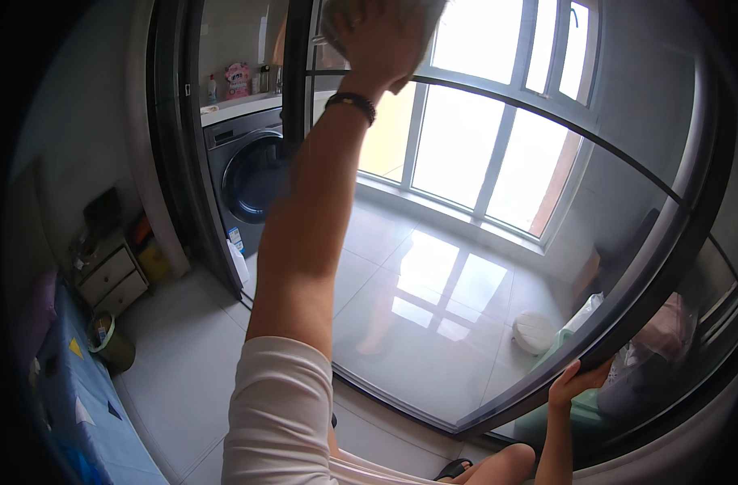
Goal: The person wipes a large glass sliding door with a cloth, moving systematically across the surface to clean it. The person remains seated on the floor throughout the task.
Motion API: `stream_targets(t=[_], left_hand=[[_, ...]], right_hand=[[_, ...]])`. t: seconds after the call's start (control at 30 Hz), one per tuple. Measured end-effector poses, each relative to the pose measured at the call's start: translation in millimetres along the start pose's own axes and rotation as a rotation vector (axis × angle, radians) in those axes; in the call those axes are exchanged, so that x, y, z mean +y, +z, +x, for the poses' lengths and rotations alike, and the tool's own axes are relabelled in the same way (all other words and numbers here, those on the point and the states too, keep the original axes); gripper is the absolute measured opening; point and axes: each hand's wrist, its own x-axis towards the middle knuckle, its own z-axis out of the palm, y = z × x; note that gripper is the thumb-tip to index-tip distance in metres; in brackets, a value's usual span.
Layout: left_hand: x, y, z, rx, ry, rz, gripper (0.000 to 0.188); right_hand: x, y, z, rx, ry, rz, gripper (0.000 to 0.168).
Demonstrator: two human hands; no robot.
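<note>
My left hand is raised high at the top of the view, pressing a greyish cloth against the glass pane of a dark-framed door. The cloth shows on both sides of the hand; its upper part is cut off by the picture's edge. A dark beaded bracelet circles that wrist. Low on the right, my right hand grips the dark upright frame of the door, thumb on the near side. Its fingertips are partly hidden.
Behind the glass are a tiled floor, a bright window and a round white stool. A washing machine stands under a counter to the left. Nearer are a waste bin, a small drawer cabinet and a bed with a blue cover.
</note>
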Motion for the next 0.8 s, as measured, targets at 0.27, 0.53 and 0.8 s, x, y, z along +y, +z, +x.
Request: stream_targets(t=[0.27,0.53,0.8], left_hand=[[-75,31,31,0.02,-0.267,0.426,0.06],[177,19,112,-0.068,-0.021,0.061,0.06],[339,47,55,0.057,0.382,-0.371,0.056]], right_hand=[[-11,10,-2,-0.012,0.04,0.139,0.069],[24,2,-22,-0.083,0.108,0.082,0.073],[15,7,-29,-0.118,0.181,0.26,0.078]])
